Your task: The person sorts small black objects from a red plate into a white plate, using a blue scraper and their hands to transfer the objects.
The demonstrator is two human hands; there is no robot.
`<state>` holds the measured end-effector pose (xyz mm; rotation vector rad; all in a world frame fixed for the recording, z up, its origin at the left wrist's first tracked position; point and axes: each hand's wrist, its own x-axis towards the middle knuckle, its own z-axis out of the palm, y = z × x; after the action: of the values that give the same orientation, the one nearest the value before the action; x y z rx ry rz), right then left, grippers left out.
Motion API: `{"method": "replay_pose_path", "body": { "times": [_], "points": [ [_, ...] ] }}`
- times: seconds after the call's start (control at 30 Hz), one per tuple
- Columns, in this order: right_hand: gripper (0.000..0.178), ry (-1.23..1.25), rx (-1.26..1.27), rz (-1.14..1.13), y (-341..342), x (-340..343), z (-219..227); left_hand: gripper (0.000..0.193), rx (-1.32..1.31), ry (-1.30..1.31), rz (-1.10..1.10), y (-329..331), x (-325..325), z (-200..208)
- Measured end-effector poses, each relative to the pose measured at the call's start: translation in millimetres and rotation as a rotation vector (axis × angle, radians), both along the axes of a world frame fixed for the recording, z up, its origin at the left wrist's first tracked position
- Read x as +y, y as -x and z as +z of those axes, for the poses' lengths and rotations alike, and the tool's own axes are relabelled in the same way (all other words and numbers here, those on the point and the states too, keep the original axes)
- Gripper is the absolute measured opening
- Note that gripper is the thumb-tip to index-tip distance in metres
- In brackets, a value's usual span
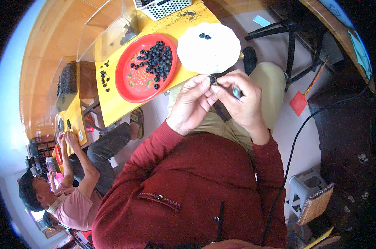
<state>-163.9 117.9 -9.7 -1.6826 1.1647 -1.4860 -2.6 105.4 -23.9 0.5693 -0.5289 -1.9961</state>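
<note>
My left hand [192,101] pinches a small dark round ball [212,79] between thumb and fingertips, near the edge of the white plate. Close against it is my right hand [242,97], its fingers closed round a small tool with a teal handle [237,92]; the tool's tip is too small to make out. Beyond my hands lies a scalloped white plate [208,54] with a few dark balls [205,36] on it. A red plate [128,89] to its left carries a heap of many dark, blueberry-like balls [158,60].
Several dark balls [104,79] lie on the yellow table [113,110] left of the red plate. A white perforated basket [165,9] stands at the back beside dark crumbs [188,16]. A co-worker [74,182] sits at left. A black cable [298,139] hangs at right.
</note>
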Motion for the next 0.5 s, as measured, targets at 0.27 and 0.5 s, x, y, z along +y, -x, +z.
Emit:
{"method": "replay_pose_path", "body": {
  "times": [0.27,0.5],
  "points": [
    [0.026,-0.057,0.071,0.041,7,11,16,0.018,0.013,0.028,-0.007,2,-1,3],
    [0.024,0.079,0.099,0.042,7,11,9,0.019,-0.034,-0.003,0.005,4,0,3]
  ]
}}
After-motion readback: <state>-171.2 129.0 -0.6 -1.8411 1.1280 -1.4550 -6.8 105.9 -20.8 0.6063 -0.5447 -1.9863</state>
